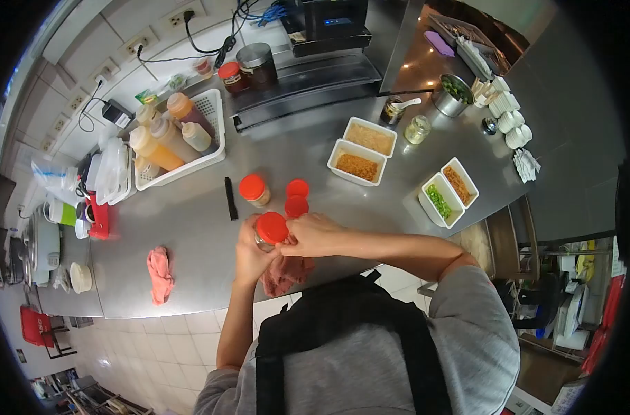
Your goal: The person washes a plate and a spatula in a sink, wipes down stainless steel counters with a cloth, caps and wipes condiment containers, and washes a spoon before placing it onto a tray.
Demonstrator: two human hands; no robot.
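Observation:
My left hand [248,252] is wrapped round a clear jar with a red lid [271,227], held over the counter near its front edge. My right hand [308,234] has its fingers closed at the right side of the same jar, against the lid's edge. Just beyond stands another red-lidded jar [253,188]. Two red round lids [297,188] lie beside it on the right. A black marker-like stick [230,198] rests to the left. Below my hands, a pink cloth [286,274] lies partly hidden by my forearm.
A white basket of sauce bottles [220,131] stands at the back left. White containers of crumbs [357,166] and chopped greens [439,200] are to the right. Another pink cloth [160,275] lies at left. A metal pot [452,95] and glass jar [418,129] stand back right.

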